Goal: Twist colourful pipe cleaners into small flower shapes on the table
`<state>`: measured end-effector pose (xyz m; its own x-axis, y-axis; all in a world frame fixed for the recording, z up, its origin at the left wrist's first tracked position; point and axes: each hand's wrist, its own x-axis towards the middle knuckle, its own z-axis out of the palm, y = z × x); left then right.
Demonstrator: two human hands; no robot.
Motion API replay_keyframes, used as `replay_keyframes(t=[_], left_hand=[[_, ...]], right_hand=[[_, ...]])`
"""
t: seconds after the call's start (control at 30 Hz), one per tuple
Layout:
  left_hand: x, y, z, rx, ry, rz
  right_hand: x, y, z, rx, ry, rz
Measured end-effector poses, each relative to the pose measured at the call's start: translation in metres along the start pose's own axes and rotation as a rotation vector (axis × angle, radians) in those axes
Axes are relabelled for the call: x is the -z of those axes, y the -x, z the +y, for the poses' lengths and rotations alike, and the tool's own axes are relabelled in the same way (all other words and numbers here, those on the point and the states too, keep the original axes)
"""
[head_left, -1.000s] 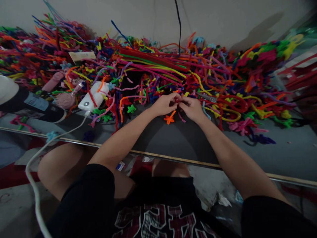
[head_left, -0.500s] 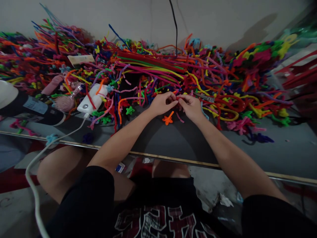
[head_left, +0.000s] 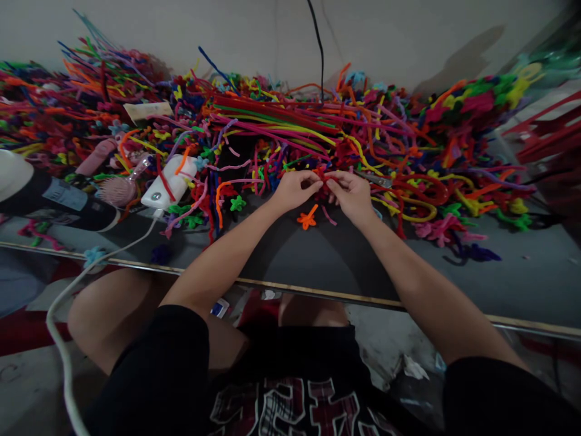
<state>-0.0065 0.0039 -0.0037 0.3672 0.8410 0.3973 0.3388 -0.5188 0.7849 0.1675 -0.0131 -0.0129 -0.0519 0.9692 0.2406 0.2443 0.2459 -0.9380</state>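
My left hand (head_left: 297, 189) and my right hand (head_left: 348, 192) meet over the grey table, thumbs and forefingers pinched close together. Between their fingertips is a red pipe cleaner (head_left: 323, 189), bent into loops; the fingers cover part of it. Just below the hands lies an orange pipe-cleaner flower (head_left: 307, 220) with a short stem. A short purple piece of pipe cleaner (head_left: 329, 216) rests beside that flower. To the right of my right hand are scissors with red handles (head_left: 426, 189), partly among loose pipe cleaners.
A long heap of coloured pipe cleaners (head_left: 272, 124) runs along the wall. At left are a white power bank (head_left: 169, 184) with its cable, a pink hairbrush (head_left: 118, 189) and a dark bottle (head_left: 68, 197) lying down. A green flower (head_left: 237, 203) lies left of my hands.
The red pipe cleaner shows more of its loops between the hands now. My fingers have shifted slightly around it; both arms stay in almost the same place.
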Motion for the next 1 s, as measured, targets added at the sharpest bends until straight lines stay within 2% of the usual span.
replay_keyframes(t=[0.33, 0.5, 0.67, 0.87, 1.0], left_hand=[[-0.0005, -0.0014, -0.0028, 0.007, 0.202, -0.06], [-0.0018, -0.0029, -0.0052, 0.009, 0.282, -0.044], [-0.0026, -0.0015, -0.0026, 0.043, 0.22, -0.04], [-0.0048, 0.0005, -0.003, -0.008, 0.081, 0.1], [-0.0033, 0.0007, -0.0021, -0.011, 0.08, 0.116]], right_hand=[[0.0001, 0.0013, -0.006, -0.022, -0.004, 0.016], [0.0008, -0.0002, -0.0025, -0.06, -0.011, 0.01], [-0.0003, -0.0025, 0.0012, -0.089, -0.051, 0.027], [-0.0012, -0.0017, -0.0005, -0.054, -0.056, 0.076], [-0.0013, -0.0002, -0.003, -0.028, -0.028, 0.068]])
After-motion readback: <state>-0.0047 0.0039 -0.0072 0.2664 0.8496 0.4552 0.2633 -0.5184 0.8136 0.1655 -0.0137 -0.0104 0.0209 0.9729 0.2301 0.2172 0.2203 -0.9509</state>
